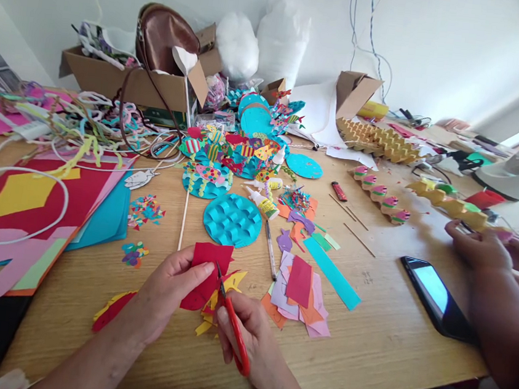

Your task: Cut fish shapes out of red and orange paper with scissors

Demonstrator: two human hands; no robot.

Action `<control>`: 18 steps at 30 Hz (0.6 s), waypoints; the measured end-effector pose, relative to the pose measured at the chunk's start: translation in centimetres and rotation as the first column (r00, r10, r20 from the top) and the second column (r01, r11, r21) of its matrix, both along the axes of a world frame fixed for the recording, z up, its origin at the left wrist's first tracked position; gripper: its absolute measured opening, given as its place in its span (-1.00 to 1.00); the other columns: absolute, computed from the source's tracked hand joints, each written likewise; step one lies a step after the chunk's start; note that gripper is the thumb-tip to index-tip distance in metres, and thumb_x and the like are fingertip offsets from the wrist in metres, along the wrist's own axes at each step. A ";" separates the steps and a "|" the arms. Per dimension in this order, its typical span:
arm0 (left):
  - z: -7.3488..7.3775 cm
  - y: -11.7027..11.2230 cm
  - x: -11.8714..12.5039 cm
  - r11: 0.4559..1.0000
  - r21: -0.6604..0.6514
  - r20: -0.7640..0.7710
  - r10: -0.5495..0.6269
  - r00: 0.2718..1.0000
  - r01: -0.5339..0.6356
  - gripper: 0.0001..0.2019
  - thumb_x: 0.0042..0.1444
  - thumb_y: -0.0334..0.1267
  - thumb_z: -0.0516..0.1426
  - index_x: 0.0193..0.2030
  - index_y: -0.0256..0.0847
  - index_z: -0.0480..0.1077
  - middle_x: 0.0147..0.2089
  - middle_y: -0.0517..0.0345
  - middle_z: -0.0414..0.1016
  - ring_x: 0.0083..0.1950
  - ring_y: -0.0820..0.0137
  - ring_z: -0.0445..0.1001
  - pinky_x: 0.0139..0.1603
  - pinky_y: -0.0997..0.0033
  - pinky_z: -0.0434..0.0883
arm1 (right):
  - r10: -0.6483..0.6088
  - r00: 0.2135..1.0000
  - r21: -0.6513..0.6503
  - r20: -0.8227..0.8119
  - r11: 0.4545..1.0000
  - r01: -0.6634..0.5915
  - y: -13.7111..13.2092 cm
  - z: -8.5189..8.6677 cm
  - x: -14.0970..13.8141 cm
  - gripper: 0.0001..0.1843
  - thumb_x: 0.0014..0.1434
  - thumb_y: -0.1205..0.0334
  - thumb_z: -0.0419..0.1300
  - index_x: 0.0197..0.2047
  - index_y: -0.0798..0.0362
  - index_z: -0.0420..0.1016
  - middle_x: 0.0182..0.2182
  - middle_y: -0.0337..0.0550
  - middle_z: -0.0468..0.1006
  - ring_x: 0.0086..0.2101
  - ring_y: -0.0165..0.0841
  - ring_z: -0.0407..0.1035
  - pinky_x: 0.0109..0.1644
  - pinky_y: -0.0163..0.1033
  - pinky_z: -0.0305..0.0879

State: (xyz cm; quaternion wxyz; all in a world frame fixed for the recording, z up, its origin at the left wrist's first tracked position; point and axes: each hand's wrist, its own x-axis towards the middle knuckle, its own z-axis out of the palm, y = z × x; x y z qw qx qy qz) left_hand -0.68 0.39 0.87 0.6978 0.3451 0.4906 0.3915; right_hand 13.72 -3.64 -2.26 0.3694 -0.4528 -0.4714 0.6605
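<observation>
Between the thumb and fingers of my left hand (169, 287) is a piece of red paper (211, 257). My right hand (245, 329) grips red-handled scissors (236, 334), whose dark blades meet the paper's right side. Yellow and red paper scraps (206, 322) lie just beneath on the table. A red and yellow paper cutout (112, 312) rests by my left forearm, partly covered by it. To the right of the scissors sits a pile of coloured paper pieces (300, 291), with a pen (271, 251) just above it.
A blue disc with raised paper loops (233, 219) lies ahead, near glue bottles (263, 202) and paper fish (218, 150). Coloured sheets (68, 199) and a white cable (67, 193) spread leftward. At right, a co-worker's hands (481, 249) work beside a phone (434, 296).
</observation>
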 end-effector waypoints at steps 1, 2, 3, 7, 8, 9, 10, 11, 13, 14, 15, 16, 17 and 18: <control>0.0 0.0 0.0 1.000 0.004 -0.006 -0.003 1.000 0.003 -0.81 0.01 -0.20 0.23 -0.22 -0.17 0.52 -0.49 0.28 0.47 -0.49 0.49 0.34 -0.37 0.52 0.35 | 0.003 1.000 -0.001 0.003 1.000 -0.003 0.0 0.0 0.0 -0.42 0.06 -0.31 0.08 -0.62 0.03 0.13 -0.77 -0.41 0.14 -0.76 -0.57 0.02 -0.71 -0.44 -0.09; 0.0 0.1 0.0 1.000 0.011 -0.014 -0.006 1.000 0.006 -0.81 0.01 -0.20 0.23 -0.22 -0.17 0.53 -0.49 0.28 0.47 -0.48 0.49 0.34 -0.36 0.51 0.36 | 0.006 1.000 -0.001 0.005 1.000 -0.006 0.0 0.0 0.1 -0.42 0.07 -0.31 0.07 -0.61 0.03 0.13 -0.76 -0.42 0.14 -0.75 -0.57 0.02 -0.71 -0.44 -0.09; 0.0 0.1 0.0 1.000 0.021 -0.026 -0.004 1.000 0.005 -0.81 0.01 -0.20 0.23 -0.23 -0.17 0.53 -0.49 0.28 0.47 -0.48 0.49 0.33 -0.35 0.50 0.36 | 0.010 1.000 0.005 0.012 1.000 -0.010 0.0 0.0 0.1 -0.43 0.08 -0.30 0.07 -0.61 0.02 0.13 -0.76 -0.42 0.14 -0.75 -0.57 0.02 -0.71 -0.44 -0.10; 0.3 0.3 0.0 0.998 0.064 -0.084 0.014 0.996 -0.009 -0.82 -0.02 -0.20 0.23 -0.26 -0.18 0.54 -0.49 0.25 0.47 -0.48 0.47 0.34 -0.36 0.50 0.36 | 0.010 0.998 0.053 0.062 0.998 -0.013 0.0 0.0 0.1 -0.46 0.13 -0.21 0.07 -0.62 0.02 0.10 -0.75 -0.41 0.12 -0.73 -0.57 0.03 -0.69 -0.43 -0.09; 0.4 0.3 0.1 0.998 0.069 -0.093 0.016 0.996 -0.009 -0.81 -0.02 -0.20 0.23 -0.26 -0.19 0.55 -0.51 0.25 0.47 -0.49 0.46 0.34 -0.37 0.50 0.35 | 0.010 0.997 0.055 0.071 0.998 -0.013 0.0 0.0 0.1 -0.48 0.14 -0.18 0.08 -0.62 0.02 0.09 -0.74 -0.41 0.13 -0.73 -0.56 0.03 -0.68 -0.43 -0.08; 0.4 0.3 0.1 0.997 0.073 -0.098 0.016 0.995 -0.008 -0.81 -0.03 -0.19 0.23 -0.26 -0.19 0.55 -0.52 0.25 0.46 -0.49 0.46 0.35 -0.37 0.49 0.35 | 0.011 0.997 0.051 0.074 0.999 -0.015 0.0 0.0 0.1 -0.49 0.14 -0.16 0.09 -0.62 0.01 0.09 -0.75 -0.41 0.13 -0.73 -0.56 0.03 -0.68 -0.43 -0.07; 0.4 0.3 0.2 0.997 0.074 -0.100 0.013 0.995 -0.005 -0.80 -0.03 -0.18 0.23 -0.26 -0.19 0.55 -0.53 0.25 0.46 -0.48 0.45 0.36 -0.37 0.49 0.35 | 0.013 0.997 0.045 0.074 0.999 -0.017 0.0 0.0 0.1 -0.50 0.14 -0.15 0.09 -0.61 0.01 0.09 -0.75 -0.41 0.13 -0.73 -0.56 0.04 -0.68 -0.43 -0.07; 0.4 0.3 0.2 0.997 0.074 -0.100 0.007 0.995 0.000 -0.78 -0.03 -0.17 0.23 -0.25 -0.20 0.55 -0.53 0.24 0.46 -0.47 0.44 0.37 -0.38 0.49 0.35 | 0.014 0.997 0.040 0.074 0.999 -0.017 0.0 0.1 0.1 -0.51 0.14 -0.14 0.09 -0.61 0.01 0.09 -0.75 -0.41 0.13 -0.73 -0.55 0.04 -0.67 -0.43 -0.06; 0.3 0.2 0.2 0.998 0.068 -0.100 -0.001 0.995 0.008 -0.77 -0.04 -0.16 0.23 -0.24 -0.20 0.55 -0.50 0.22 0.48 -0.44 0.41 0.39 -0.39 0.50 0.33 | 0.012 0.997 0.035 0.079 0.999 -0.015 0.0 0.2 0.1 -0.53 0.13 -0.12 0.10 -0.61 0.01 0.10 -0.75 -0.41 0.13 -0.73 -0.55 0.04 -0.67 -0.42 -0.06; 0.3 0.1 0.2 0.998 0.062 -0.100 -0.003 0.995 0.009 -0.76 -0.04 -0.16 0.23 -0.23 -0.20 0.56 -0.49 0.22 0.48 -0.43 0.41 0.40 -0.40 0.51 0.33 | 0.008 0.997 0.034 0.083 0.999 -0.011 0.1 0.2 0.1 -0.53 0.13 -0.11 0.11 -0.61 0.01 0.09 -0.74 -0.41 0.13 -0.72 -0.55 0.04 -0.66 -0.42 -0.06; 0.2 0.1 0.2 0.998 0.056 -0.100 -0.006 0.995 0.011 -0.76 -0.04 -0.16 0.23 -0.23 -0.20 0.56 -0.49 0.21 0.48 -0.43 0.41 0.40 -0.41 0.52 0.32 | 0.007 0.996 0.031 0.086 0.999 -0.009 0.1 0.3 0.1 -0.53 0.13 -0.10 0.11 -0.61 0.01 0.08 -0.74 -0.41 0.12 -0.72 -0.55 0.03 -0.66 -0.42 -0.06; 0.2 0.0 0.1 0.998 0.053 -0.096 -0.011 0.995 0.016 -0.76 -0.03 -0.16 0.23 -0.23 -0.20 0.55 -0.50 0.22 0.48 -0.43 0.41 0.39 -0.41 0.52 0.32 | 0.006 0.996 0.027 0.088 1.000 -0.008 0.1 0.3 0.1 -0.53 0.13 -0.09 0.11 -0.62 0.01 0.07 -0.74 -0.41 0.12 -0.72 -0.55 0.03 -0.66 -0.42 -0.07; 0.1 0.0 0.1 0.998 0.051 -0.090 -0.018 0.996 0.023 -0.76 -0.02 -0.16 0.23 -0.22 -0.19 0.55 -0.50 0.22 0.47 -0.43 0.42 0.39 -0.40 0.52 0.32 | 0.005 0.996 0.026 0.093 1.000 -0.007 0.1 0.3 0.1 -0.53 0.13 -0.08 0.11 -0.62 0.01 0.07 -0.73 -0.41 0.11 -0.71 -0.55 0.01 -0.66 -0.41 -0.08; 0.1 0.0 0.0 0.998 0.050 -0.081 -0.026 0.996 0.030 -0.77 -0.01 -0.16 0.22 -0.22 -0.19 0.55 -0.51 0.23 0.47 -0.43 0.42 0.38 -0.40 0.52 0.32 | 0.004 0.995 0.029 0.097 1.000 -0.007 0.1 0.3 0.2 -0.53 0.13 -0.08 0.11 -0.62 0.01 0.07 -0.73 -0.41 0.10 -0.71 -0.55 0.00 -0.66 -0.41 -0.09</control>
